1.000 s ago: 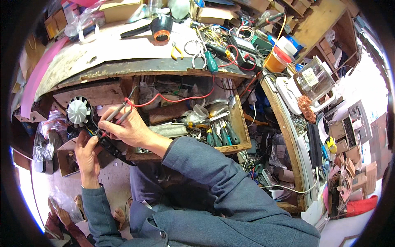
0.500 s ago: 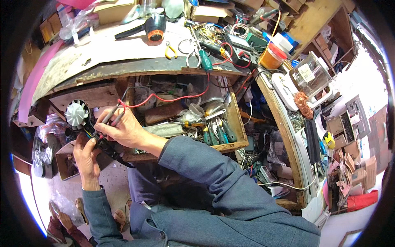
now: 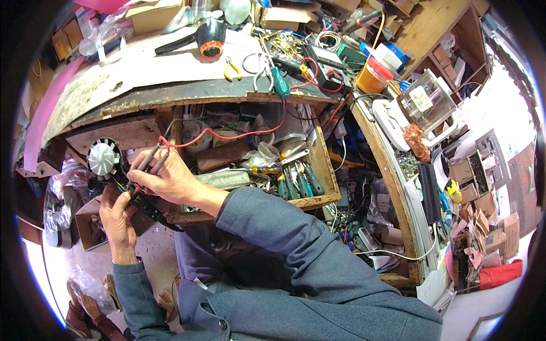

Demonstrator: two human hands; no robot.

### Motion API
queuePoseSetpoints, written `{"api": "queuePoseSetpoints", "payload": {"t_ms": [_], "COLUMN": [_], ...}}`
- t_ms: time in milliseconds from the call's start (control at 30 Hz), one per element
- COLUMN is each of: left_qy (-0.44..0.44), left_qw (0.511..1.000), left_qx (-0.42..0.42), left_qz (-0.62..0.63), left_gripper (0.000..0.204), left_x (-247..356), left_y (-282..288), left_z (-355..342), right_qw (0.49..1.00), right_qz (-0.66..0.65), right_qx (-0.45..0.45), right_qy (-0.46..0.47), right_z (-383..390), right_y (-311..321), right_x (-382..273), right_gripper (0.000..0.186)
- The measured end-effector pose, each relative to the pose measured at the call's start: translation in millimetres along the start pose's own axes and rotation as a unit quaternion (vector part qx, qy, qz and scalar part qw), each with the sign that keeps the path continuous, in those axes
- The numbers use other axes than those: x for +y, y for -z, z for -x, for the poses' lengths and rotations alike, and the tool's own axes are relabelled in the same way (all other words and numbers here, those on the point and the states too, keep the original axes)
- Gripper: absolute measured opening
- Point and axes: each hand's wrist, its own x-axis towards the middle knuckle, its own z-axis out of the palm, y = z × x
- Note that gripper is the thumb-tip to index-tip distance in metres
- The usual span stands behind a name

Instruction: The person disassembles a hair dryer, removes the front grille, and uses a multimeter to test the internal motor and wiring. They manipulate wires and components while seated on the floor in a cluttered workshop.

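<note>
My left hand (image 3: 118,224) grips an opened black handheld blower (image 3: 149,208) from below, its thumb on the exposed wiring. A pale, finned fan wheel (image 3: 103,158) is bare at the blower's upper end. Between the fingers of my right hand (image 3: 173,181) are two multimeter probes (image 3: 149,157), held close together like chopsticks. Their tips point down at the wiring beside my left thumb; whether they touch metal is too small to tell. From the probes a red lead (image 3: 239,133) and a dark one run over the drawer toward the multimeter (image 3: 328,63).
Below the bench edge, an open wooden drawer (image 3: 327,165) holds screwdrivers, pouches and loose parts. On the bench lie a black hair dryer part with an orange rim (image 3: 211,42), yellow-handled pliers (image 3: 232,69) and a green screwdriver (image 3: 280,83). Another person's hands (image 3: 85,301) are at lower left.
The whole view has shifted very slightly. My hands keep the same grip on the blower and the probes, with the probe tips still at the wiring.
</note>
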Motion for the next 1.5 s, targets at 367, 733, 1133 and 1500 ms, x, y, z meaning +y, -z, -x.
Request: {"api": "queuePoseSetpoints", "payload": {"t_ms": [367, 733, 1133, 1500], "left_qy": [-0.041, -0.025, 0.000, -0.022], "left_qw": [0.998, 0.996, 1.000, 0.997], "left_qx": [0.008, 0.037, -0.003, 0.024], "left_qz": [-0.040, -0.078, 0.003, 0.070], "left_gripper": [0.042, 0.045, 0.044, 0.039], "left_x": [4, 4, 2, 29], "left_y": [-11, -9, -8, -14], "left_z": [3, 3, 2, 2], "right_qw": [0.986, 0.996, 0.997, 0.994], "right_qz": [-0.100, -0.062, -0.062, -0.076], "right_qx": [0.011, 0.005, -0.006, 0.067], "right_qy": [-0.133, -0.071, -0.035, -0.041], "right_z": [-1, -1, -3, -6], "right_y": [-1, 0, 2, 2], "right_x": [2, 7, 11, 0], "right_gripper": [0.013, 0.009, 0.012, 0.015]}}
